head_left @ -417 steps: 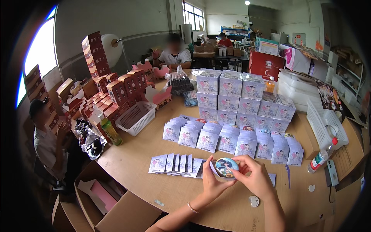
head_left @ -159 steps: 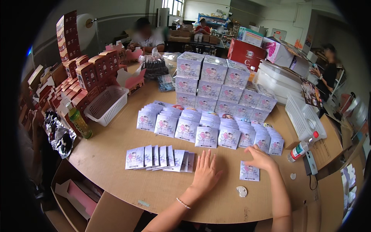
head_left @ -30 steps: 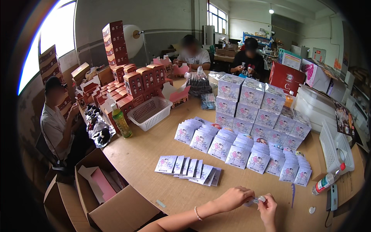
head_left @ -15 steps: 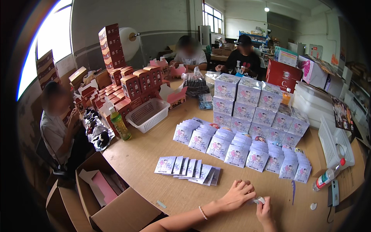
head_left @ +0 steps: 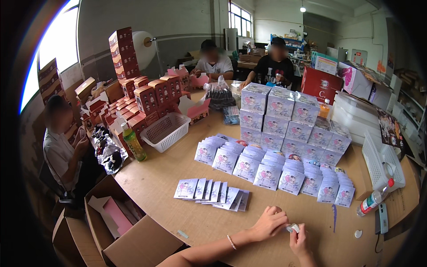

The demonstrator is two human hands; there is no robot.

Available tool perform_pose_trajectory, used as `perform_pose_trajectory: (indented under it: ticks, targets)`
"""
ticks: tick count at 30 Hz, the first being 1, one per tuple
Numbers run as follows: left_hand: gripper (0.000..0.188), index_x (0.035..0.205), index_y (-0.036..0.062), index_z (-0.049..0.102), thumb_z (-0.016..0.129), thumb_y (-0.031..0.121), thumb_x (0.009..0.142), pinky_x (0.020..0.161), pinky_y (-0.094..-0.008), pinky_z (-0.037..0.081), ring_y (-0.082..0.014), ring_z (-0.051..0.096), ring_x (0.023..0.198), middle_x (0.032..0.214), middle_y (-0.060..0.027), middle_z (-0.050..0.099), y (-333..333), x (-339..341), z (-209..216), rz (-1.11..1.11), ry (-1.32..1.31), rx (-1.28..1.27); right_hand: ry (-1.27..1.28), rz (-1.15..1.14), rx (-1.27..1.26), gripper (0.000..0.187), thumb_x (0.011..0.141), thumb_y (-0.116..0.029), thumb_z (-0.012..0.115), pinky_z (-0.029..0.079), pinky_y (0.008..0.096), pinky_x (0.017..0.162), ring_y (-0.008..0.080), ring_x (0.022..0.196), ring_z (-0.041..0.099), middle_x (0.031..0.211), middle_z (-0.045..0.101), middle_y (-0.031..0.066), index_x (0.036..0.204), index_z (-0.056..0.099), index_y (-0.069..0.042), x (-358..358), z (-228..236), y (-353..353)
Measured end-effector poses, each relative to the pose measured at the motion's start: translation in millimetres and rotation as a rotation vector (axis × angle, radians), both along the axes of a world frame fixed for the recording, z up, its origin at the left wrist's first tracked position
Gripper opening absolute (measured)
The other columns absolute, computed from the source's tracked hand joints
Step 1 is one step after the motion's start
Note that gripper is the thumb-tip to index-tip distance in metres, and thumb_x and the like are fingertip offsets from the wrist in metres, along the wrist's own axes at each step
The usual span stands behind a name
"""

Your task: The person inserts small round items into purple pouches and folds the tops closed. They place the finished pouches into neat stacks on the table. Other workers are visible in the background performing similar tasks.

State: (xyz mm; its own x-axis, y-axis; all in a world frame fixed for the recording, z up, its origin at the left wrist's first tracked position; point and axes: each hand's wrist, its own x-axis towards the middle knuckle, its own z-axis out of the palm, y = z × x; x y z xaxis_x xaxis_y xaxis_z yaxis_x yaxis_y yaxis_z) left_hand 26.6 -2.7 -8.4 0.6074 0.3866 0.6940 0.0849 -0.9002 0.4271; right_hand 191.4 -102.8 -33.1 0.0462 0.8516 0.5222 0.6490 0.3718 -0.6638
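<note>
My left hand and my right hand meet low over the wooden table, both pinching one small silvery-white item between the fingertips. Just left of them lies a fanned row of flat pale packets. Behind, several rows of upright pale purple packets stand in front of stacked pale purple boxes.
A white basket, a green bottle and red cartons stand at the left. An open cardboard box sits below the table edge. A red-capped bottle and a white tray lie right. Three people sit around.
My hands held a round badge, then lay flat on the table, and now pinch a small item together near the front edge. My view has swung left.
</note>
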Motion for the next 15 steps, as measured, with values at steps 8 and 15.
perform_pose_trajectory:
  ticks: [8,15]
  targets:
    - [0.007,0.083,0.0113,0.059,0.065,0.01,0.081,0.076,-0.0341,0.035,-0.0238,0.048,0.085,0.08,-0.0022,0.052,0,-1,6,-0.016,-0.042,-0.075,0.109,-0.018,-0.078,0.013,0.088,-0.006,0.055,0.036,0.0288,0.044,0.0125,0.05,0.047,0.063,0.048,0.0072,0.084,0.042,-0.003,-3,7,-1]
    - [0.008,0.082,0.0083,0.057,0.063,0.014,0.084,0.074,-0.0352,0.038,-0.0258,0.046,0.083,0.078,-0.0045,0.052,-15,-3,26,-0.004,-0.072,-0.207,0.224,0.01,-0.068,0.015,0.086,-0.003,0.056,0.031,0.0216,0.043,0.0039,0.054,0.037,0.065,0.042,-0.0009,0.082,0.042,-0.003,-8,28,-12]
